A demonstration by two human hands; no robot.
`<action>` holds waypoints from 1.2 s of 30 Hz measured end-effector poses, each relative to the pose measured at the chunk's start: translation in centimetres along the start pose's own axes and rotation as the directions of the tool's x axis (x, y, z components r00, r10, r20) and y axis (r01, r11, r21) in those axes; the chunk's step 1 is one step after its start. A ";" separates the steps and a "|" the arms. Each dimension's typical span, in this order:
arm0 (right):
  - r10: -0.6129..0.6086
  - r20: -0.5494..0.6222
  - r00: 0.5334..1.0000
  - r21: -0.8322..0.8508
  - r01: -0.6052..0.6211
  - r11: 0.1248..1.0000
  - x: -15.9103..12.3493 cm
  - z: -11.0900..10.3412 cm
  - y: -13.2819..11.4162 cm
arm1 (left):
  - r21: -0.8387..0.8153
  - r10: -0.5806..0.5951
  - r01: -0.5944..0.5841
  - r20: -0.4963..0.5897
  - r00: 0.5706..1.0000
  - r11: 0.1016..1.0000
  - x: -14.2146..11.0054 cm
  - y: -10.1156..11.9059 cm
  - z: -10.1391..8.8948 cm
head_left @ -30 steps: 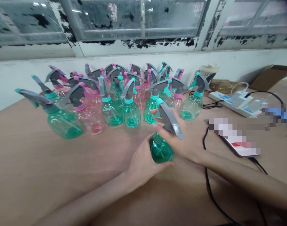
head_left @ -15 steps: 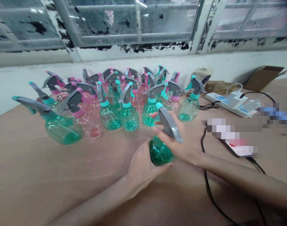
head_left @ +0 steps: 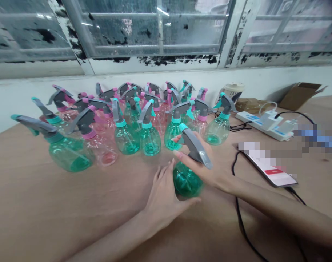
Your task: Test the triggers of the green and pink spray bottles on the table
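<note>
A green spray bottle (head_left: pixel 188 181) with a grey trigger head and turquoise nozzle stands on the table in front of me. Round its neck, just below the grey head, my right hand (head_left: pixel 206 165) is closed. To the left of the bottle is my left hand (head_left: pixel 163 194), fingers stretched out and thumb spread wide. It is open beside the bottle's base; whether its palm still touches the plastic I cannot tell. Past my hands stand several similar bottles, among them a green one (head_left: pixel 151 142) and a pink one (head_left: pixel 103 147).
On the right lie a phone (head_left: pixel 275 171) and its black cable (head_left: pixel 238 211). Behind them are a white power strip (head_left: pixel 264 125) with chargers, a paper cup (head_left: pixel 232 91) and a cardboard box (head_left: pixel 299 95). A window wall (head_left: pixel 155 67) borders the table's far side.
My left hand has loosened from the bottle's base, its fingers straightening and its thumb moving off. My right hand keeps its hold on the neck. The view has tilted slightly.
</note>
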State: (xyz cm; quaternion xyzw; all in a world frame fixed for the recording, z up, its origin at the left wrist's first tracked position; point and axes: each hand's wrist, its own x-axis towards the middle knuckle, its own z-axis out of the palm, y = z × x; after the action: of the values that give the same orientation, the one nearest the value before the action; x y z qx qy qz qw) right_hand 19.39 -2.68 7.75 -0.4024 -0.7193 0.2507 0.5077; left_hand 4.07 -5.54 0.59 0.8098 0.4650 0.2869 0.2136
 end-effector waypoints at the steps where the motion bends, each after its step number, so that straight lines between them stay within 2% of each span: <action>1: -0.009 0.002 1.000 0.003 0.009 1.000 0.1 -0.1 0.0 | 0.056 0.012 -0.013 0.016 1.000 0.998 -0.1 -0.2 0.1; 4: -0.032 0.030 0.999 0.026 0.031 0.999 0.3 -0.4 0.1 | 0.197 -0.005 -0.018 0.116 0.993 0.980 -0.3 -0.9 0.2; 7: -0.048 0.068 0.997 0.045 0.045 0.998 0.2 -0.7 0.6 | 0.231 -0.016 -0.025 0.173 0.985 0.973 -0.4 -1.4 0.5; 11: -0.083 0.084 0.993 0.065 0.078 0.995 0.1 -0.9 1.1 | 0.237 0.034 -0.073 0.164 0.986 0.969 -0.4 -1.6 0.6; 17: -0.050 0.169 0.984 0.143 0.025 0.989 0.8 -0.9 1.2 | 0.265 -0.014 -0.041 0.203 0.979 0.963 -0.3 -1.2 0.3; 21: -0.047 0.136 0.990 0.213 0.017 0.977 0.6 -0.7 1.8 | 0.291 -0.039 -0.024 0.207 0.978 0.956 -0.3 -1.0 0.0; 26: -0.069 0.100 0.993 0.171 0.051 0.984 -0.1 -0.6 2.0 | 0.328 -0.040 -0.028 0.201 0.979 0.944 -0.3 -0.9 0.0; 30: -0.071 0.123 0.990 0.217 0.043 0.975 -0.1 -0.5 1.8 | 0.338 -0.041 -0.030 0.201 0.979 0.941 -0.3 -0.8 0.0; 36: -0.060 0.147 0.987 0.128 0.041 0.991 0.3 -1.0 0.9 | 0.360 -0.010 -0.064 0.200 0.980 0.931 -0.3 -0.9 0.1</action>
State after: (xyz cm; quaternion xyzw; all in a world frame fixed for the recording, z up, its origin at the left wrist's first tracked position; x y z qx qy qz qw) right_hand 20.55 -1.99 7.59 -0.3314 -0.7487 0.3116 0.4823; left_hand 3.44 -5.42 -0.17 0.8663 0.4751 0.1164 0.1010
